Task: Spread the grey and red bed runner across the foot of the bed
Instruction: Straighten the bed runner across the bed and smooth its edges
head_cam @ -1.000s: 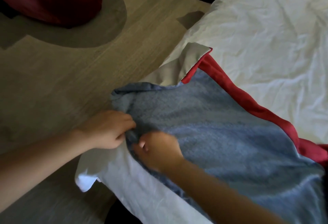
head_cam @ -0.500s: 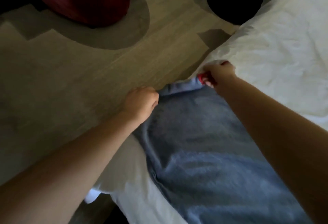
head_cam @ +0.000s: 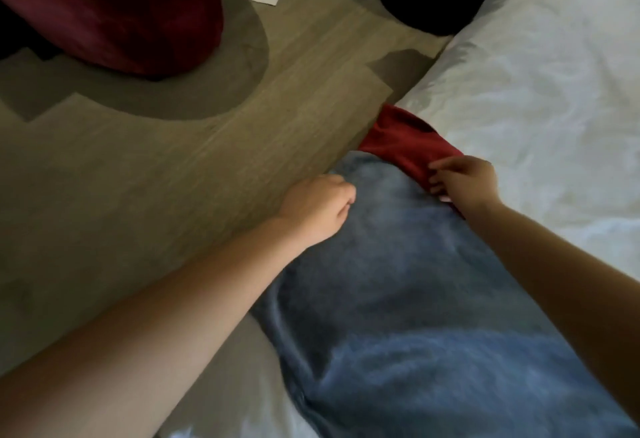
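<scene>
Left grip (head_cam: 317,207): fingers curled into a fist on the grey edge of the bed runner (head_cam: 415,281), right where the bed (head_cam: 554,91) drops to the floor (head_cam: 173,195). Right grip (head_cam: 462,179): thumb and fingers pinching the red band (head_cam: 405,139); the frame is blurred here, so I cannot tell how much cloth I have. Risks, as I judge them: (1) this end sits at the bed's very edge, and a pull too far outward could slide it off onto the floor; (2) unequal tension between the two grips would skew the runner; (3) the red band is bunched beyond my right grip and may stay folded unless drawn flat; (4) dragging could ruck the white cover beneath. Appearance: soft, nappy blue-grey field with a red border along the far side, lying lengthwise from below the frame up to my grips, with shallow creases and a rumpled near portion.
</scene>
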The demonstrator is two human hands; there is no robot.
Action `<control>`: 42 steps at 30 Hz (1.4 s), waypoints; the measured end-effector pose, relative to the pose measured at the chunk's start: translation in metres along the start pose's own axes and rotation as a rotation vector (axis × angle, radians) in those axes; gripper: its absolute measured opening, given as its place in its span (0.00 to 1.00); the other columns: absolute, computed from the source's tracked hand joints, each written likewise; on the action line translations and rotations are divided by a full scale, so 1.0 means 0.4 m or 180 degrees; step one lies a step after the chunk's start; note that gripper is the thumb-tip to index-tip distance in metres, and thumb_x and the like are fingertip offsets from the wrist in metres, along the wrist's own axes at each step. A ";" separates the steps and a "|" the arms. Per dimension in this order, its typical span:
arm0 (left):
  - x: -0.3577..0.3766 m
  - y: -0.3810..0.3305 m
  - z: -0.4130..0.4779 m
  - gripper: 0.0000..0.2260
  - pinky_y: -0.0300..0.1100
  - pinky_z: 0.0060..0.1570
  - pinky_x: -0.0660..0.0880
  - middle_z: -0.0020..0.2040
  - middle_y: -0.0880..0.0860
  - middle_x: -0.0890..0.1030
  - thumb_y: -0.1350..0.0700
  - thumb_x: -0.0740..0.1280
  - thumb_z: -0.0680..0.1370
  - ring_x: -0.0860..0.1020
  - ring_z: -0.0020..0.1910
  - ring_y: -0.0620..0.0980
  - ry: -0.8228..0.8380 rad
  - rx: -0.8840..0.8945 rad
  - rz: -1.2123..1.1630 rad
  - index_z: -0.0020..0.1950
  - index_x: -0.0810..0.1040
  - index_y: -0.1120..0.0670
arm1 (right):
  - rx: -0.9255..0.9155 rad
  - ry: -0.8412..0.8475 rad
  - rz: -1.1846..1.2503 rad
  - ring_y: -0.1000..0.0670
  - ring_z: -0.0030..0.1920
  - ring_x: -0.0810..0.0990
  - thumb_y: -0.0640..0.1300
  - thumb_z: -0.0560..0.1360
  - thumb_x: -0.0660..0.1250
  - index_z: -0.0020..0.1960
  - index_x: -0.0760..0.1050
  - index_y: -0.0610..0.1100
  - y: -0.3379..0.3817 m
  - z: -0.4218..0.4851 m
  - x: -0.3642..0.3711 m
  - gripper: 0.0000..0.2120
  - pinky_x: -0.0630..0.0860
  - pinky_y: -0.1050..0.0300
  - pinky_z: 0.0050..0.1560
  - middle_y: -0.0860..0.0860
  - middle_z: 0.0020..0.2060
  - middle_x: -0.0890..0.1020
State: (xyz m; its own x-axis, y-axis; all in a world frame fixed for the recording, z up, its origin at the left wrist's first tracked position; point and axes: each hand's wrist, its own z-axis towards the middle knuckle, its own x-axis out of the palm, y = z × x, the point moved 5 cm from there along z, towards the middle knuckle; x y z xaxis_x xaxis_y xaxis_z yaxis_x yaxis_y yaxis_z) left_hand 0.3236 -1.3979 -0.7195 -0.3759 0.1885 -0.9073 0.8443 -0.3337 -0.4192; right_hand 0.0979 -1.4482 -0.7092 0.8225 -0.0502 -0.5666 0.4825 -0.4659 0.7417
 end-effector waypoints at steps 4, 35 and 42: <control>0.030 -0.157 0.117 0.10 0.49 0.48 0.75 0.55 0.50 0.79 0.56 0.60 0.78 0.77 0.54 0.52 0.0035 0.0426 -0.0096 0.56 0.78 0.52 | -0.0168 -0.0755 -0.0740 0.48 0.34 0.79 0.34 0.70 0.58 0.48 0.81 0.47 -0.097 -0.004 -0.164 0.17 0.75 0.56 0.36 0.49 0.38 0.82; 0.090 -0.434 0.502 0.09 0.49 0.35 0.69 0.47 0.62 0.77 0.69 0.62 0.73 0.74 0.47 0.63 -0.0315 0.0704 0.1670 0.49 0.77 0.62 | -0.0369 -0.0210 -0.2148 0.48 0.44 0.77 0.51 0.64 0.74 0.44 0.78 0.50 -0.253 0.119 -0.504 0.11 0.71 0.57 0.40 0.50 0.40 0.79; 0.101 -0.418 0.446 0.10 0.51 0.37 0.76 0.38 0.52 0.81 0.55 0.60 0.73 0.77 0.37 0.53 0.0083 0.0996 0.0910 0.45 0.80 0.53 | -0.0289 0.0257 -0.0797 0.51 0.25 0.76 0.52 0.75 0.64 0.52 0.79 0.45 -0.311 0.079 -0.463 0.12 0.77 0.57 0.36 0.48 0.33 0.83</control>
State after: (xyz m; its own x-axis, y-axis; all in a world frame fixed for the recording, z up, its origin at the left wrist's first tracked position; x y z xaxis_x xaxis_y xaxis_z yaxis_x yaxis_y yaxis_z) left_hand 0.0991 -1.4991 -0.6922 -0.1303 0.0697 -0.9890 0.7551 -0.6395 -0.1445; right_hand -0.1240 -1.4090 -0.7080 0.6938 0.1287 -0.7086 0.6958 -0.3736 0.6134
